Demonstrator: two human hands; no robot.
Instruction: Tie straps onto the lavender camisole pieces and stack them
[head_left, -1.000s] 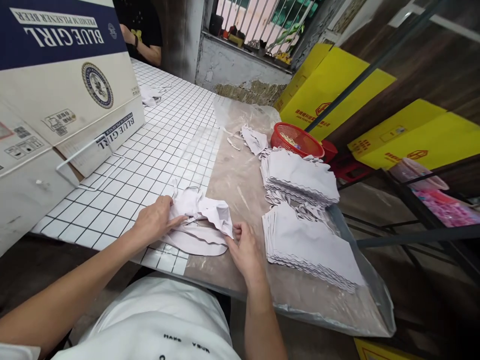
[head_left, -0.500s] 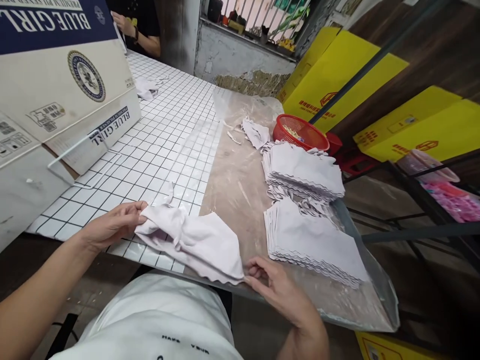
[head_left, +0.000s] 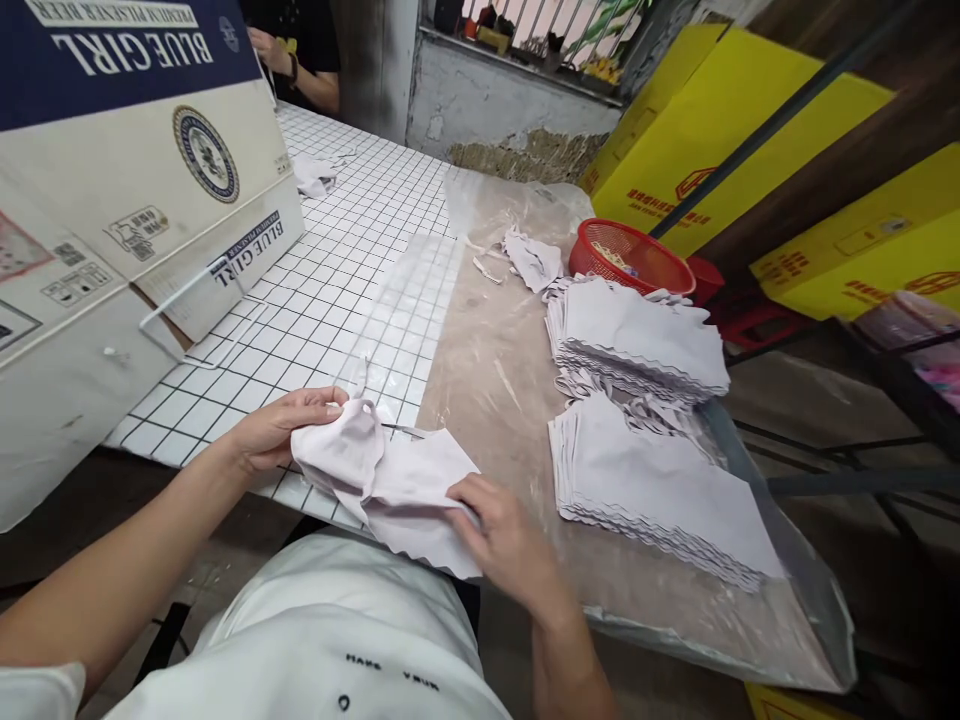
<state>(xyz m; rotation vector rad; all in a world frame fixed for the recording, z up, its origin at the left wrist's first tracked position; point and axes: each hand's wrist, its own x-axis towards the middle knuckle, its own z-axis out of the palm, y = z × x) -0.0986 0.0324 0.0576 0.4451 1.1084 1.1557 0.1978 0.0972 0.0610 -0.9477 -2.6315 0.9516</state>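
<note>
A soft, pale lilac-white garment [head_left: 420,475] with a scalloped edge, looking like a bra or bralette, is stretched between my hands at the table's near edge. My left hand [head_left: 289,425] pinches its left end between thumb and fingers, where the cloth bunches up. On the right, my right hand [head_left: 499,530] has its fingers closed on the cloth near the right end. A thin metal tip [head_left: 403,430], perhaps of scissors, shows behind the garment; the rest of it is hidden. A narrow strap [head_left: 364,375] lies beyond my left hand.
Two stacks of similar garments, a far stack [head_left: 637,335] and a near stack [head_left: 660,480], lie to the right. Behind them sits a red basket [head_left: 634,258]. A large beer carton [head_left: 150,200] stands left on the gridded tabletop [head_left: 375,220]. Across it is another person's arm [head_left: 319,90].
My right hand has shifted from the garment's lower right corner up and inward onto the cloth. The garment has folded over more at the left, and the metal tip now shows behind it.
</note>
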